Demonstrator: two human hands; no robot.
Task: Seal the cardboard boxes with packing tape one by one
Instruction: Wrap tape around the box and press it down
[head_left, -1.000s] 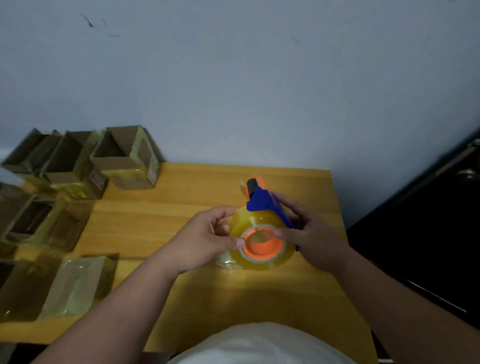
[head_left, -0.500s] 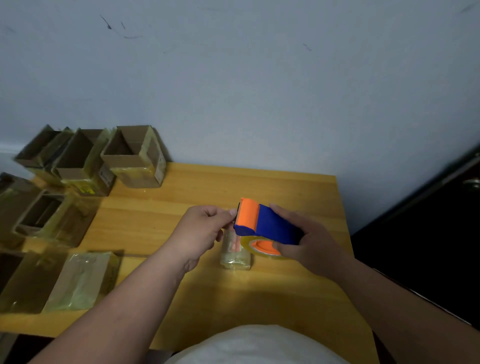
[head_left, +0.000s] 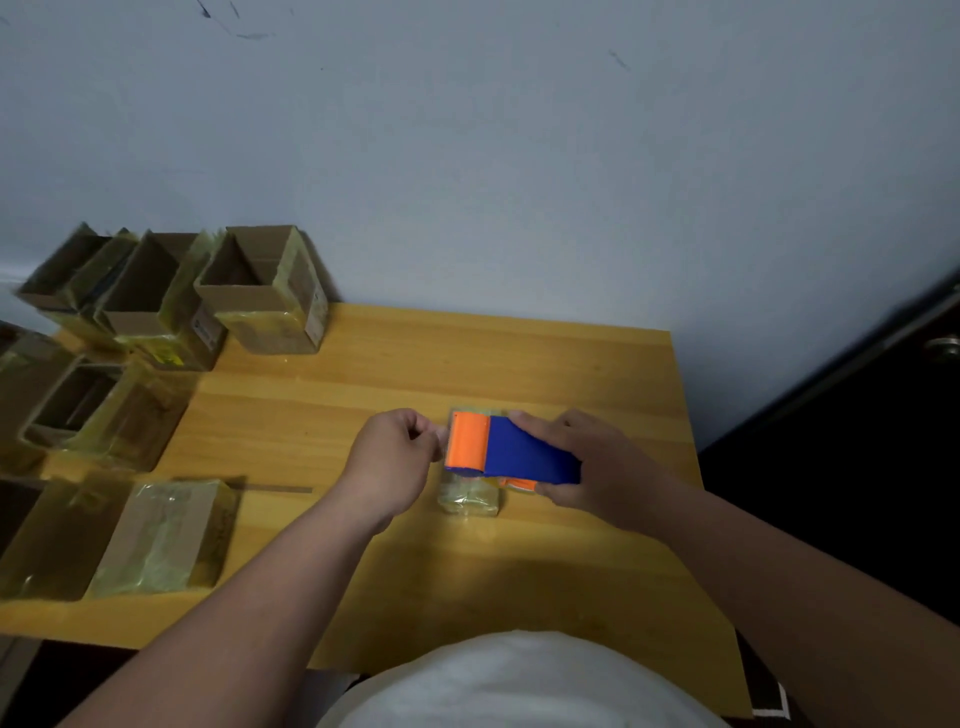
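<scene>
Along the left edge of the wooden table (head_left: 597, 364), open-topped cardboard boxes (head_left: 260, 291) are crowding the far left corner, with more of them running down that edge toward the person, several already glossy with yellowish tape. Closer to the near left corner a flat, tape-wrapped box (head_left: 161, 540) is lying on its side. Moving toward the middle of the table, the left hand (head_left: 392, 462) is hovering with its fingers curled inward, thumb and fingertips bunched just beside the orange end of the tape dispenser (head_left: 511, 451); they are probably pinching the free end of the tape, though the tape itself is too thin and clear to make out. Beneath the dispenser a small tape-covered box (head_left: 467, 500) is sitting on the table, well in from every edge, partly hidden by the tool. To the right, the right hand (head_left: 587, 467) is wrapping around the blue body of the dispenser, fingers curled over its top and thumb underneath, holding it level over the small box. The person seems to be starting a fresh strip: drawing tape off the roll before laying it down. The next move is probably calling for the left hand to anchor the tape end on the box while the right hand pulls the dispenser across its seam and presses the strip flat.
</scene>
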